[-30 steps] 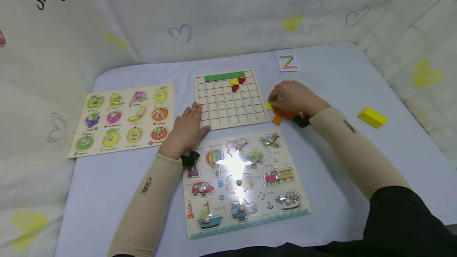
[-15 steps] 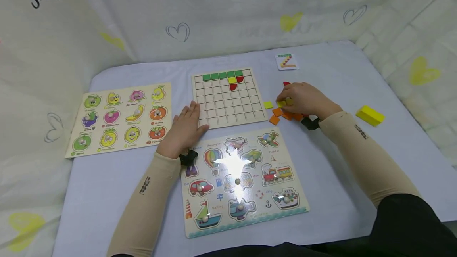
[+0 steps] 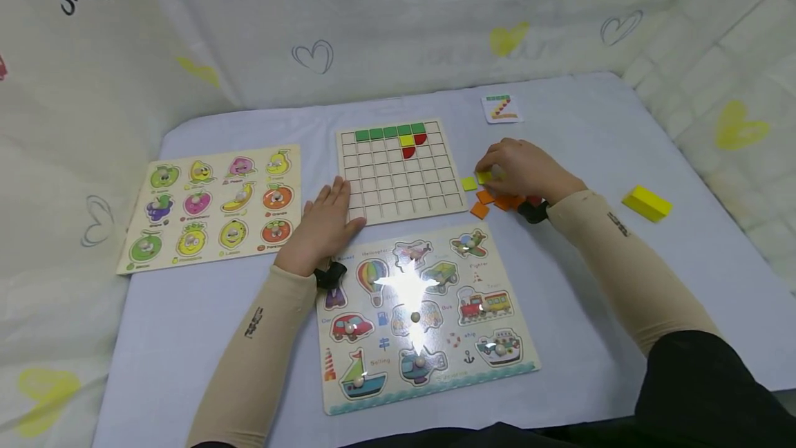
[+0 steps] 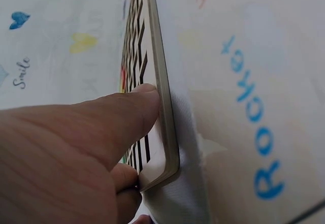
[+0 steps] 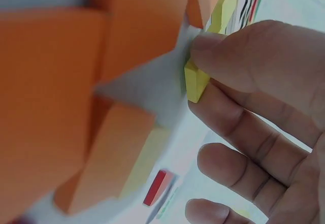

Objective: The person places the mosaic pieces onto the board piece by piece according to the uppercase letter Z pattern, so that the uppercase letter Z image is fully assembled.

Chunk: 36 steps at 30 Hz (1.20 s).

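Shifted slightly left in the head view since half a second ago are the right hand point(image 3: 527, 170) and the pinched yellow tile point(image 5: 195, 83); the left hand point(image 3: 318, 230) stays in place. A white-covered table point(image 3: 168, 316) spreads across the middle and lower frame. On it, the vehicle puzzle board point(image 3: 435, 384) occupies the lower centre, and the fruit puzzle board point(image 3: 178, 191) the left. Above centre lies the grid board point(image 3: 392, 192); five green squares point(image 3: 390, 133) form a row near its top, with a yellow square point(image 3: 406, 140) and two red rounded pieces point(image 3: 408, 153) just below. The left hand, fingers straight, rests against the grid board's lower left corner. Right of centre, the right hand pinches its tile between thumb and finger; in the right wrist view its lower two fingers stand clear. A yellow block point(image 3: 647, 203) sits well apart at the right, and a small patterned card point(image 3: 501, 109) at the upper right. The step in hand is judged to be the taking up of one tile from several; the next move would seem to call for a steady pinch and a clean lift. Among the smallest items, the pinched yellow tile lies just right of a second yellow tile point(image 3: 469, 184), across the grid board from the left hand, with orange tiles point(image 3: 479, 210) below it in the frame; whether it has left the table cannot be told.
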Available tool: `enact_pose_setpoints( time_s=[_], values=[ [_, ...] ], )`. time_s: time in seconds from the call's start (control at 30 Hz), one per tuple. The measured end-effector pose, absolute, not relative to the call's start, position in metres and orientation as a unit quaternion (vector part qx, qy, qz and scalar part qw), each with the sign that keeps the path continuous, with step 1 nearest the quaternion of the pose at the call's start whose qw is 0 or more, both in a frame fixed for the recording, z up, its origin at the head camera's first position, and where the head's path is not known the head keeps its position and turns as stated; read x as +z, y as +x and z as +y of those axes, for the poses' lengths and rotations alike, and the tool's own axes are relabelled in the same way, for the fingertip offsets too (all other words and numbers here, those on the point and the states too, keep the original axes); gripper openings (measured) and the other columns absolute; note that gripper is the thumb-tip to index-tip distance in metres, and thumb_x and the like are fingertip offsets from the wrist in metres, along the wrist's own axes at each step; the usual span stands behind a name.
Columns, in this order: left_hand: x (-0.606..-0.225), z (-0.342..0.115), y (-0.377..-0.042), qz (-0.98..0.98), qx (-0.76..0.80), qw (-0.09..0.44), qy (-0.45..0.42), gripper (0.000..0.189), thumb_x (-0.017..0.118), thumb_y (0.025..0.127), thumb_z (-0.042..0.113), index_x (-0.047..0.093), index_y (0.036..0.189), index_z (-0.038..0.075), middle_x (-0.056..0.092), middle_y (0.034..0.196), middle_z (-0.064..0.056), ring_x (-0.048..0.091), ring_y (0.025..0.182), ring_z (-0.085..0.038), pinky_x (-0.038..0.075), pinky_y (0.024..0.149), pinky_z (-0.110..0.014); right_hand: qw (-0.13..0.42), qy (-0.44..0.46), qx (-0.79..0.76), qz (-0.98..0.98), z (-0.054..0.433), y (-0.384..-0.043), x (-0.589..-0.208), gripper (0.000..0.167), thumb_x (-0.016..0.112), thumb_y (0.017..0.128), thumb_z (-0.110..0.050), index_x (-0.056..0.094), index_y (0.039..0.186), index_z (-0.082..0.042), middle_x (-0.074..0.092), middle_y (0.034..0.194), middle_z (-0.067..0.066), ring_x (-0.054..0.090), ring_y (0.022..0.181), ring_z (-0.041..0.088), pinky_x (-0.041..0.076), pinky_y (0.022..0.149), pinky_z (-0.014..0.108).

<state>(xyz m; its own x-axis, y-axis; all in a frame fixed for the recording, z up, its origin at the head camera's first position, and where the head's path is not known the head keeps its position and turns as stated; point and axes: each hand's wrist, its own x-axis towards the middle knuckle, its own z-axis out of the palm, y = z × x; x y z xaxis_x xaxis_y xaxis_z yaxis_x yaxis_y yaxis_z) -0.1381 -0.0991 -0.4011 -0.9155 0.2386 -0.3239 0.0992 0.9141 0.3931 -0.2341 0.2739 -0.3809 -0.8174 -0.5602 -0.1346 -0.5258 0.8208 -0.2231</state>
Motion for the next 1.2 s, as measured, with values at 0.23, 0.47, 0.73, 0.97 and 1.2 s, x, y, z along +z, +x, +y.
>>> enact_pose_setpoints(
  time_s=[0.23, 0.47, 0.73, 0.97, 1.2],
  values=[
    [-0.403, -0.100, -0.140, 0.960, 0.189, 0.188, 0.089, 0.085, 0.051, 0.108, 0.043, 0.005, 0.167, 0.002, -0.002, 0.176, -0.014, 0.003, 0.164, -0.040, 0.010, 0.129, -0.066, 0.108, -0.274, -0.078, 0.952, 0.261, -0.243, -0.378, 0.027, 0.078, 0.089, -0.014, 0.079, 0.115, -0.009, 0.073, 0.121, 0.012, 0.059, 0.115, 0.035, 0.049, 0.104, 0.054],
    [-0.401, -0.101, -0.140, 0.960, 0.190, 0.188, 0.086, 0.085, 0.051, 0.108, 0.044, 0.006, 0.167, 0.003, -0.002, 0.176, -0.013, 0.003, 0.164, -0.039, 0.011, 0.129, -0.066, 0.107, -0.278, -0.071, 0.952, 0.253, -0.253, -0.373, 0.029, 0.078, 0.090, -0.014, 0.079, 0.117, -0.007, 0.073, 0.122, 0.014, 0.061, 0.115, 0.037, 0.049, 0.104, 0.055],
    [-0.401, -0.103, -0.141, 0.961, 0.187, 0.184, 0.086, 0.085, 0.051, 0.108, 0.045, 0.006, 0.167, 0.003, -0.001, 0.176, -0.014, 0.004, 0.164, -0.039, 0.011, 0.129, -0.066, 0.100, -0.305, -0.084, 0.943, 0.220, -0.266, -0.369, 0.029, 0.078, 0.092, -0.018, 0.078, 0.119, -0.008, 0.074, 0.124, 0.013, 0.061, 0.118, 0.034, 0.048, 0.108, 0.052],
    [-0.401, -0.103, -0.140, 0.961, 0.187, 0.185, 0.085, 0.085, 0.051, 0.108, 0.044, 0.007, 0.167, 0.002, 0.000, 0.176, -0.014, 0.004, 0.164, -0.040, 0.012, 0.129, -0.066, 0.108, -0.335, -0.085, 0.932, 0.175, -0.282, -0.369, 0.030, 0.076, 0.095, -0.022, 0.078, 0.122, -0.009, 0.074, 0.127, 0.011, 0.060, 0.122, 0.035, 0.047, 0.110, 0.052],
    [-0.401, -0.100, -0.139, 0.960, 0.187, 0.188, 0.086, 0.085, 0.051, 0.108, 0.046, 0.007, 0.167, 0.004, -0.001, 0.177, -0.012, 0.005, 0.164, -0.038, 0.012, 0.130, -0.065, 0.096, -0.361, -0.080, 0.924, 0.140, -0.292, -0.374, 0.023, 0.073, 0.097, -0.021, 0.079, 0.118, -0.012, 0.075, 0.120, 0.009, 0.061, 0.115, 0.031, 0.048, 0.107, 0.049]
  ],
)
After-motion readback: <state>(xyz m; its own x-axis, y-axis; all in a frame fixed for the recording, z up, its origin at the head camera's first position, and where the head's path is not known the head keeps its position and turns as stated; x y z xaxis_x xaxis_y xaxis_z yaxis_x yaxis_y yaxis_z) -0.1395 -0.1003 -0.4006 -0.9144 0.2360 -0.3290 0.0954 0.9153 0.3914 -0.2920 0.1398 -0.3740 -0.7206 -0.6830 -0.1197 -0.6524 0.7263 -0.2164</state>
